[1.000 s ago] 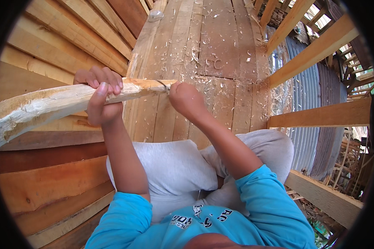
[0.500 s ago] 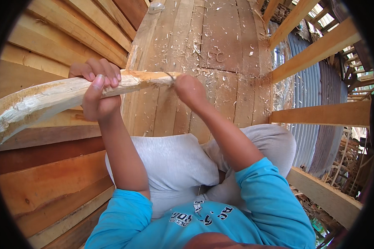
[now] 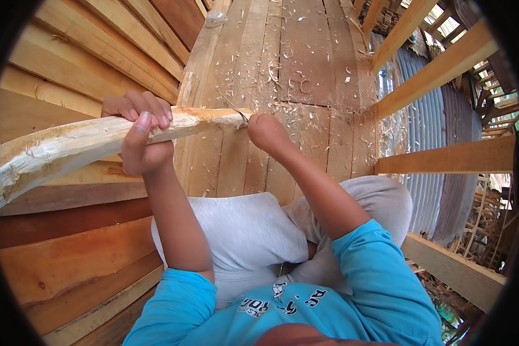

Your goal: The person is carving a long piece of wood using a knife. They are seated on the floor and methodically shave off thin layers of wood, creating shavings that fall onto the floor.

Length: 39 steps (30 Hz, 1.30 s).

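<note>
Left hand (image 3: pixel 150 155), fingers curled, is gripping a curved pale wooden pole (image 3: pixel 57 147) above brown plank floor (image 3: pixel 228 167); right hand (image 3: pixel 269 135), fisted, is apparently holding a thin dark blade (image 3: pixel 242 115) at its tip. Tip is looking pared; rough fibres are remaining mid-length.

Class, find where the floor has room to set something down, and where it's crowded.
Likely roomiest: floorboards bordered by left forearm, right forearm, held wood and grey trousers. Crowded: beyond the wood, where shavings lie strewn.
</note>
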Motion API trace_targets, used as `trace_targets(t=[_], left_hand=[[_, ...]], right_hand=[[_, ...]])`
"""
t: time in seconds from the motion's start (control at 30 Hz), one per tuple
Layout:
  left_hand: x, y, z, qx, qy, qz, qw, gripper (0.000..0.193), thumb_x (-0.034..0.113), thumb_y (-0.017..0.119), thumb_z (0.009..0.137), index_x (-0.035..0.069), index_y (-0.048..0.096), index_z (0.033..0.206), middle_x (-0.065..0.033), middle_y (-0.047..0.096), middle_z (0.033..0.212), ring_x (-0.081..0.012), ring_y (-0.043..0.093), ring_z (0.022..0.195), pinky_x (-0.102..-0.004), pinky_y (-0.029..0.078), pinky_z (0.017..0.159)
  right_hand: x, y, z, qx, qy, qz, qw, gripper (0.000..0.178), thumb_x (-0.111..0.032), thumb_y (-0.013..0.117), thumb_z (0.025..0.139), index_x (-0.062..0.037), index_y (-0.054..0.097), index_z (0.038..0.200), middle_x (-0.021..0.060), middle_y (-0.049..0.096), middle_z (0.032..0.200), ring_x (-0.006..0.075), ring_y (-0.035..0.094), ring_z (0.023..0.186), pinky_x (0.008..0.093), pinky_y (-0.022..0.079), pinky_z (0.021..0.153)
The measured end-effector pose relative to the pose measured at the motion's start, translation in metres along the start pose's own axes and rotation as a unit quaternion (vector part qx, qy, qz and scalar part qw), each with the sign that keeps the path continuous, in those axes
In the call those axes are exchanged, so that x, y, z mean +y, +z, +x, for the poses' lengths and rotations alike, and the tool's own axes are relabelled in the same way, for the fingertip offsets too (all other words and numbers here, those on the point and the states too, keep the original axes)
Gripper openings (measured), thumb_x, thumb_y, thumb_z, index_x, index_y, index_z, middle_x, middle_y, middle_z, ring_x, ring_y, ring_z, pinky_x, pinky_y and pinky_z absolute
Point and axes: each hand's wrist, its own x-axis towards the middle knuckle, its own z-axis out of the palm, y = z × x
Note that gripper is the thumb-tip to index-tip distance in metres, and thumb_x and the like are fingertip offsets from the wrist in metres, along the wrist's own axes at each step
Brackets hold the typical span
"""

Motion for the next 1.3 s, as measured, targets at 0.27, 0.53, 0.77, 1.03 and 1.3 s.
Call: trace_targets(t=[0.27, 0.53, 0.77, 1.03, 1.3], left_hand=[[0.001, -0.004, 0.001, -0.009, -0.007, -0.018, 1.0, 0.016, 0.002, 0.054, 0.072, 0.007, 0.043, 0.083, -0.0066, 0.043, 0.063, -0.0163, 0.045, 0.055, -0.0305, 0.041, 0.057], [0.004, -0.01, -0.006, -0.031, -0.023, -0.028, 0.999, 0.017, 0.001, 0.054, 0.072, 0.008, 0.042, 0.082, -0.0064, 0.042, 0.063, -0.0164, 0.045, 0.056, -0.0305, 0.042, 0.058], [0.004, -0.01, -0.001, -0.033, -0.011, -0.015, 0.999, 0.017, 0.002, 0.055, 0.072, 0.008, 0.042, 0.082, -0.0066, 0.043, 0.064, -0.016, 0.045, 0.056, -0.0304, 0.042, 0.059], [0.004, -0.011, -0.001, -0.021, -0.014, -0.016, 1.0, 0.017, 0.002, 0.055, 0.073, 0.008, 0.042, 0.082, -0.0066, 0.043, 0.064, -0.016, 0.045, 0.056, -0.0306, 0.041, 0.059], [0.0, -0.01, 0.002, -0.027, -0.019, -0.028, 0.999, 0.016, 0.003, 0.055, 0.073, 0.007, 0.042, 0.083, -0.0065, 0.043, 0.064, -0.0158, 0.045, 0.056, -0.0309, 0.042, 0.059]], right_hand=[[0.013, -0.001, 0.008, 0.015, -0.016, -0.045, 0.999, 0.04, -0.024, 0.037, 0.092, 0.0047, 0.064, 0.087, 0.0271, 0.065, 0.087, 0.0448, 0.063, 0.083, 0.0517, 0.05, 0.078], [-0.034, -0.013, -0.017, -0.006, -0.014, -0.015, 1.0, 0.038, -0.024, 0.042, 0.091, 0.0046, 0.066, 0.086, 0.0259, 0.066, 0.089, 0.0425, 0.064, 0.085, 0.0501, 0.051, 0.076], [-0.044, -0.014, -0.029, -0.032, -0.031, 0.002, 0.999, 0.047, -0.027, 0.032, 0.093, 0.0074, 0.064, 0.085, 0.0306, 0.063, 0.089, 0.0472, 0.062, 0.086, 0.0513, 0.048, 0.08], [-0.022, -0.01, -0.011, -0.026, -0.02, -0.086, 0.996, 0.042, -0.028, 0.036, 0.095, -0.0002, 0.068, 0.088, 0.0214, 0.067, 0.096, 0.0379, 0.066, 0.085, 0.0489, 0.052, 0.075], [0.019, 0.002, 0.007, 0.049, -0.02, -0.013, 0.999, 0.053, -0.031, 0.034, 0.095, 0.0097, 0.062, 0.075, 0.0338, 0.06, 0.077, 0.0508, 0.059, 0.077, 0.0534, 0.046, 0.076]])
